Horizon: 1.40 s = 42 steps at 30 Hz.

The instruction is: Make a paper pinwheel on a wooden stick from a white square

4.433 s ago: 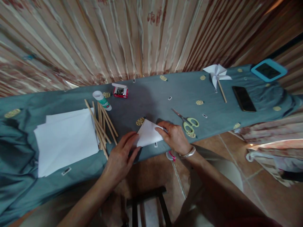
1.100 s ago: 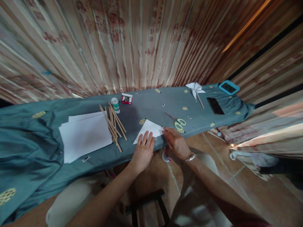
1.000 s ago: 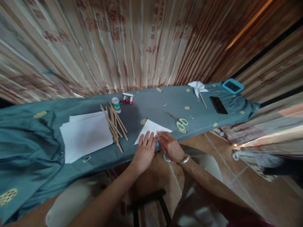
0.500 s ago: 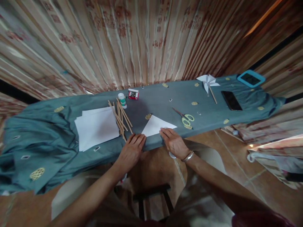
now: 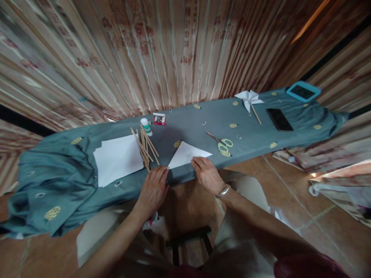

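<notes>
A sheet of white paper (image 5: 185,155), folded into a triangle, lies at the front edge of the cloth-covered table. At its left corner, the fingertips of my left hand (image 5: 154,188) close on the paper, with the thumb lower down by the table edge. My right hand (image 5: 207,175) has its bent fingers on the front fold of the triangle, toward the right; its thumb is hidden. Thin wooden sticks (image 5: 146,148) lie in a loose pile just beyond my left hand. Scissors with light green handles (image 5: 223,144) rest to the right of the triangle.
A stack of white paper (image 5: 118,160) lies left of the sticks. Behind them stand a glue bottle (image 5: 146,127) and an open red box (image 5: 159,119) of small metal pieces. At right are a paper pinwheel (image 5: 249,99), a black phone (image 5: 279,119) and a blue-framed device (image 5: 303,92).
The view has shifted slightly. My left hand has drawn back a little toward me, its fingertips now at the triangle's left corner. My right hand stays on the front fold.
</notes>
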Each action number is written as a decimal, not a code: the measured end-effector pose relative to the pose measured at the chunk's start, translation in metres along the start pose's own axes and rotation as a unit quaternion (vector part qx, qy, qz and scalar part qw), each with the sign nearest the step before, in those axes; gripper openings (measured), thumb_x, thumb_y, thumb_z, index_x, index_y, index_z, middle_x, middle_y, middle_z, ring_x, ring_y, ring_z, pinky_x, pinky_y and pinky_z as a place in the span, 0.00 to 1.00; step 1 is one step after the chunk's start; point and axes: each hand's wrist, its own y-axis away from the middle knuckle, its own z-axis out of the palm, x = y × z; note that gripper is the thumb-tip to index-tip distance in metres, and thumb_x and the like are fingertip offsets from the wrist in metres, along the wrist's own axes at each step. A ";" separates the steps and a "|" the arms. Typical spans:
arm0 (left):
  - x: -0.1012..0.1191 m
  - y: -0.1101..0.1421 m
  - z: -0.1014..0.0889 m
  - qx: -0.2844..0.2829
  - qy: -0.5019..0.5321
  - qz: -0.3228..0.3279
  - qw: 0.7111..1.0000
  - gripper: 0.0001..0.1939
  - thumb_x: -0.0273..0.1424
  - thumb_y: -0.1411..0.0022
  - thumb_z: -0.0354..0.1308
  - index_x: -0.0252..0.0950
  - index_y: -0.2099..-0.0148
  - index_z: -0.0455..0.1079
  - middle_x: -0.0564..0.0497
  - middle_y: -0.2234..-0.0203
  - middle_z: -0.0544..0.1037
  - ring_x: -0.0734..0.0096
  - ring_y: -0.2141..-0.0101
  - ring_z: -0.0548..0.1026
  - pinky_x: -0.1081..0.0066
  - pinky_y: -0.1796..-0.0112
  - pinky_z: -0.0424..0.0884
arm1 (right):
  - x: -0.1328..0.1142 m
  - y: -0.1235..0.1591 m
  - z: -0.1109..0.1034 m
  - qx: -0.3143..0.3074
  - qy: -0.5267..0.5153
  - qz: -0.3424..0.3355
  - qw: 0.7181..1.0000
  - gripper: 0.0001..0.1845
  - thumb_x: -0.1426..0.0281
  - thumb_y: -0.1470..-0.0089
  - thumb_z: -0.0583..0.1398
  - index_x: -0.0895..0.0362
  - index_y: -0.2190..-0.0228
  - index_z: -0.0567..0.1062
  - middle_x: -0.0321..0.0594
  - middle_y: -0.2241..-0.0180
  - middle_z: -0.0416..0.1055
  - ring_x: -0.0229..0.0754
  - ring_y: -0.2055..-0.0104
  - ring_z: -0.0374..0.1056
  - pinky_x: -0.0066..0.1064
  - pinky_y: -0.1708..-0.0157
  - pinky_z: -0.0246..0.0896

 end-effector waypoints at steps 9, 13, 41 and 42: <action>0.027 -0.036 0.024 -0.015 0.066 0.042 0.997 0.26 0.21 0.41 0.50 0.25 0.40 0.59 0.37 0.44 0.69 0.56 0.44 0.66 0.59 0.44 0.63 | -0.026 -0.008 0.005 0.030 0.000 -0.016 0.999 0.20 0.77 0.41 0.52 0.67 0.49 0.72 0.55 0.48 0.70 0.53 0.47 0.63 0.44 0.46 0.62; 0.015 -0.031 0.027 -0.016 0.070 0.041 0.997 0.24 0.20 0.40 0.50 0.27 0.41 0.61 0.40 0.47 0.72 0.58 0.48 0.69 0.60 0.47 0.66 | -0.004 -0.003 0.001 0.021 0.009 -0.040 0.999 0.20 0.76 0.40 0.51 0.60 0.49 0.72 0.48 0.46 0.70 0.50 0.46 0.64 0.41 0.46 0.63; 0.003 -0.062 0.040 0.069 0.227 -0.120 0.964 0.49 0.30 0.42 0.59 0.36 0.30 0.30 0.32 0.35 0.53 0.46 0.36 0.54 0.45 0.41 0.57 | 0.048 -0.111 0.010 -0.014 -0.263 0.116 0.958 0.21 0.78 0.49 0.57 0.59 0.53 0.77 0.50 0.44 0.68 0.48 0.42 0.65 0.42 0.42 0.60; 0.003 -0.062 0.041 0.065 0.233 -0.119 0.963 0.49 0.30 0.42 0.60 0.36 0.30 0.30 0.32 0.36 0.54 0.46 0.36 0.55 0.45 0.41 0.57 | 0.048 -0.111 0.008 -0.008 -0.275 0.114 0.955 0.19 0.77 0.48 0.57 0.57 0.55 0.77 0.48 0.45 0.70 0.47 0.42 0.66 0.43 0.42 0.61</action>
